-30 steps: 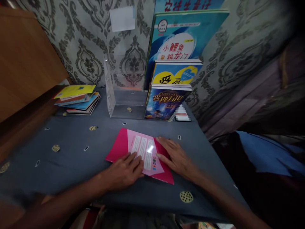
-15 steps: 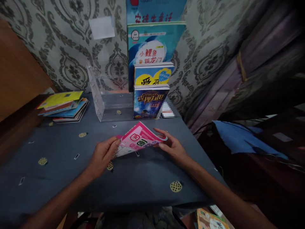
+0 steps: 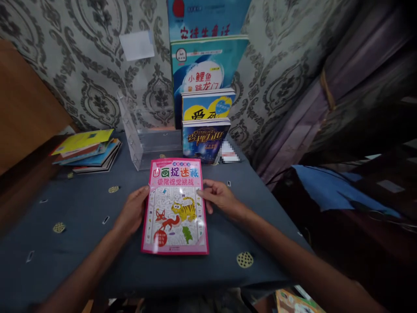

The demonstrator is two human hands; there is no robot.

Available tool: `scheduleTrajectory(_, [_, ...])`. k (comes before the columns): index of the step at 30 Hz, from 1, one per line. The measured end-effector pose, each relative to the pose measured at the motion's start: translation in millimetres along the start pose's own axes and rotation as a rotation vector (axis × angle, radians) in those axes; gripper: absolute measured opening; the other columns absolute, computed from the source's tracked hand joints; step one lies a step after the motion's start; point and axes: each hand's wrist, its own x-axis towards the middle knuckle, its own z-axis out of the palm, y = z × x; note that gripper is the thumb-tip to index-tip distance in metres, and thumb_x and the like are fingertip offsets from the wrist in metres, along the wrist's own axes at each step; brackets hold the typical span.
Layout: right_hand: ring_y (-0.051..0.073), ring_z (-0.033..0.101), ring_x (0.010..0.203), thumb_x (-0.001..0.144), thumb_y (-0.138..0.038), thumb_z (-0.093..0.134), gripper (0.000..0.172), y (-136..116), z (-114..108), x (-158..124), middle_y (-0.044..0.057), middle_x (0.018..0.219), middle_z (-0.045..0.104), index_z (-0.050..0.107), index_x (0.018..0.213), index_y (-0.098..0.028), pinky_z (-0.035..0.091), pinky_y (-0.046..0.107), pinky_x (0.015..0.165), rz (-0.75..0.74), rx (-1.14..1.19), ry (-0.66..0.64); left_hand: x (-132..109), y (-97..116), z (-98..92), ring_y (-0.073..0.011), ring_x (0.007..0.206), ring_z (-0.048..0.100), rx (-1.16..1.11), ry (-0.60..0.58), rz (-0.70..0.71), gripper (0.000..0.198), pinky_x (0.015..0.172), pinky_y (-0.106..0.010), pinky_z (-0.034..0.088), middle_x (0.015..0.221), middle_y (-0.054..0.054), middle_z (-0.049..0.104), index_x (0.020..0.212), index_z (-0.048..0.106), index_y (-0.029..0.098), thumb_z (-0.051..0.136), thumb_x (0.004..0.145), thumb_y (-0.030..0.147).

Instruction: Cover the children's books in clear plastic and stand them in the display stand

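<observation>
A pink-bordered book [image 3: 175,208] faces me upright, its cover showing a fox and a striped cat. My left hand [image 3: 133,209] grips its left edge, the fingertips partly hidden behind it. On the right edge, my right hand [image 3: 221,198] pinches the book with the thumb on the front cover. Just behind the book stands a clear acrylic rack [image 3: 132,139]. Its right side holds several books in steps: a dark blue book [image 3: 205,141] in front, a blue and yellow book [image 3: 208,104], then a teal book [image 3: 208,61] and a taller blue book [image 3: 208,17].
A loose stack of books [image 3: 87,150] lies at the table's back left. The grey-blue tablecloth [image 3: 81,261] has a pineapple pattern. Patterned wallpaper [image 3: 100,56] rises behind, with a tied curtain [image 3: 302,113] to the right. Blue cloth [image 3: 339,187] hangs beyond the table's right edge.
The pink book has gone from bent and tilted to flat, its whole front cover now facing me. My right hand has moved slightly left and down along with it.
</observation>
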Motion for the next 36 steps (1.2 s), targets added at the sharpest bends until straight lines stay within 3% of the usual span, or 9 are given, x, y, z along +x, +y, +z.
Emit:
scheduleTrajectory(2, [0.009,0.053,0.039,0.079,-0.057,0.071,0.046,8.0,-0.1,1.7,-0.003,0.061,0.066,0.062,0.097,-0.016,0.035,0.021,0.041,0.049,-0.145,-0.007,5.8,-6.2,-17.9,-0.0156,0.045,0.055,0.408,-0.070,0.038,0.042,0.049,-0.026,0.043,0.052,0.001,0.060,0.066,0.057,0.020,0.063,0.078,0.059])
scheduleTrajectory(4, [0.011,0.054,0.039,0.082,-0.056,0.068,0.042,12.5,-0.8,3.8,-0.003,0.059,0.064,0.061,0.093,-0.016,0.037,0.022,0.041,0.085,-0.306,0.011,9.3,-7.6,-30.8,-0.0152,0.047,0.054,0.838,-0.056,0.209,0.038,0.051,-0.026,0.039,0.051,0.001,0.057,0.062,0.054,0.021,0.054,0.087,0.050])
scheduleTrajectory(9, [0.014,0.059,0.047,0.092,-0.037,0.062,0.024,4.1,-6.0,10.5,0.000,0.059,0.065,0.062,0.077,-0.019,0.040,0.025,0.048,0.123,-0.802,0.118,20.7,0.6,-27.0,-0.0230,0.082,0.067,1.346,0.003,0.515,0.025,0.070,-0.031,0.046,0.092,-0.008,0.072,0.096,0.066,0.020,0.043,0.097,0.030])
scheduleTrajectory(13, [0.022,0.068,0.068,0.096,-0.031,0.056,0.024,-6.9,11.2,22.2,0.006,0.072,0.072,0.065,0.076,-0.021,0.046,0.030,0.060,-0.011,-1.199,0.219,39.7,2.5,-6.3,-0.0282,0.101,0.064,1.475,-0.010,0.664,0.026,0.086,-0.039,0.049,0.108,-0.013,0.070,0.104,0.065,0.017,0.041,0.099,0.026])
scheduleTrajectory(17, [0.023,0.067,0.105,0.097,-0.014,0.048,0.021,-2.1,51.9,49.7,0.011,0.115,0.072,0.062,0.113,-0.017,0.051,0.036,0.091,-0.395,-1.166,-0.001,53.2,-8.4,3.4,-0.0301,0.102,0.064,1.492,-0.016,0.704,0.027,0.089,-0.044,0.051,0.108,-0.015,0.070,0.106,0.064,0.017,0.039,0.099,0.023])
scheduleTrajectory(21, [0.024,0.056,0.129,0.095,-0.007,0.043,0.032,14.6,71.6,75.6,0.017,0.137,0.062,0.054,0.124,-0.013,0.041,0.045,0.112,-0.416,-1.136,-0.095,57.1,-25.2,-1.9,-0.0308,0.111,0.065,1.424,0.023,0.740,0.032,0.095,-0.047,0.051,0.120,-0.017,0.069,0.120,0.061,0.015,0.039,0.097,0.019])
scheduleTrajectory(25, [0.023,0.043,0.143,0.095,-0.003,0.039,0.045,24.6,55.0,76.8,0.018,0.150,0.052,0.046,0.138,-0.012,0.027,0.048,0.122,-0.398,-1.187,-0.116,58.0,-32.8,-6.4,-0.0312,0.119,0.063,1.424,0.028,0.767,0.036,0.101,-0.050,0.049,0.128,-0.019,0.067,0.127,0.059,0.014,0.036,0.100,0.022])
scheduleTrajectory(32, [0.027,0.052,0.137,0.101,-0.018,0.042,0.037,29.1,5.0,61.2,0.019,0.142,0.059,0.052,0.136,-0.012,0.032,0.056,0.118,-0.292,-1.200,0.062,57.6,-30.1,-3.2,-0.0308,0.125,0.062,1.445,-0.003,0.746,0.036,0.104,-0.051,0.048,0.132,-0.019,0.066,0.127,0.058,0.014,0.036,0.101,0.024])
scheduleTrajectory(36, [0.025,0.054,0.134,0.101,-0.021,0.045,0.035,35.6,-3.0,50.9,0.014,0.140,0.061,0.054,0.134,-0.017,0.035,0.054,0.116,-0.314,-1.186,0.100,61.0,-27.2,-3.1,-0.0310,0.128,0.060,1.479,-0.054,0.740,0.039,0.107,-0.054,0.045,0.135,-0.020,0.064,0.131,0.056,0.013,0.032,0.102,0.023])
